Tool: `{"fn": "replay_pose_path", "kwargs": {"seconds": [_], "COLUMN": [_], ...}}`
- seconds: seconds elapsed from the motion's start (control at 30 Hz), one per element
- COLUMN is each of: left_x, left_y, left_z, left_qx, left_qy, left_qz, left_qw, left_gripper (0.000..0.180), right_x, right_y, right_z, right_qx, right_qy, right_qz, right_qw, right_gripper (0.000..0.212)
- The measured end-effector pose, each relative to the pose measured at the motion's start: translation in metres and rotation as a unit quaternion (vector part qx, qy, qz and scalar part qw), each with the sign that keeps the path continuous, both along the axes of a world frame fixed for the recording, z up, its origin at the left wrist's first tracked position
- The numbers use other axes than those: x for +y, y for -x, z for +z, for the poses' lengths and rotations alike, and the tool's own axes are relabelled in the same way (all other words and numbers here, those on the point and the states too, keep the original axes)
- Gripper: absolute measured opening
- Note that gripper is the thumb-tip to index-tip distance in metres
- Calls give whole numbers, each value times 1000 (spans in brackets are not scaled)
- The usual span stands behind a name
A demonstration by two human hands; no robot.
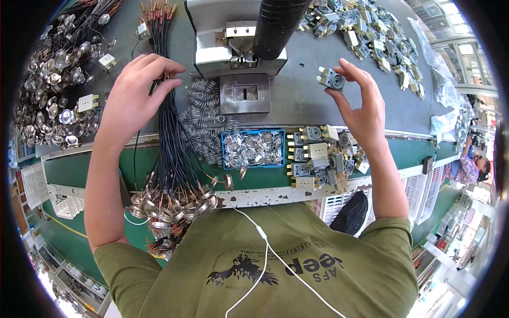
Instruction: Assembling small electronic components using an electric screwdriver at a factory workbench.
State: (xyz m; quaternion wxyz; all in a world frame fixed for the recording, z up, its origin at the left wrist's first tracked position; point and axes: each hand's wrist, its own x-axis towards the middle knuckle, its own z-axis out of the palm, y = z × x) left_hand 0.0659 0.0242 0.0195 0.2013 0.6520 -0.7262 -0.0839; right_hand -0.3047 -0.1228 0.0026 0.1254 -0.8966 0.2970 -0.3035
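Head view, right hand: the right hand (366, 106) is raised over the grey bench top (302, 90), thumb and fingertips pinched on a small grey component (331, 79) with a round socket face and brass tabs; the other fingers curl loosely.
Grey component: held clear of the surface, just right of the press fixture (241, 53), below and left of the far pile of similar grey parts (371, 32).
Left hand: the left hand (135, 95) lies palm down on the bundle of dark wires (169, 132), fingers bent and a little apart, tips on the strands near the top of the bundle; whether they actually clamp a wire I cannot tell.
Wire bundle: runs from copper-coloured ends (156, 10) at the far side to round metal caps (169, 204) hanging over the near edge of the bench.
Press fixture: a metal block with a black cylinder (278, 24) above it and a slotted grey plate (245, 94) in front, between the two hands.
Springs: a heap of coil springs (204, 119) lies beside the wires, left of the plate.
Blue tray: a shallow blue tray (227, 151) of small shiny metal clips sits at the near edge.
Near pile: more grey and brass parts (318, 161) are stacked just right of the tray, under the right wrist.
Far left: a spread of round metal discs (53, 100).
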Motion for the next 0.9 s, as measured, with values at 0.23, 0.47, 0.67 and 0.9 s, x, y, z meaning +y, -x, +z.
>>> {"fn": "replay_pose_path", "kwargs": {"seconds": [0.23,0.47,0.67,0.9], "left_x": [10,25,34,34], "left_y": [2,-7,-4,3], "left_z": [13,17,31,38], "left_qx": [37,97,149,188], "left_qy": [84,53,8,-22], "left_qz": [16,66,98,110], "left_qw": [996,992,984,976], "left_gripper": [21,25,24,25], "right_x": [30,42,30,36], "right_y": [-48,-80,-80,-92], "right_z": [35,11,3,-11], "right_qx": [5,113,130,110], "right_qy": [31,-99,-122,37], "right_qz": [168,156,185,153], "right_qw": [985,976,966,982], "right_gripper": [42,30,31,26]}}
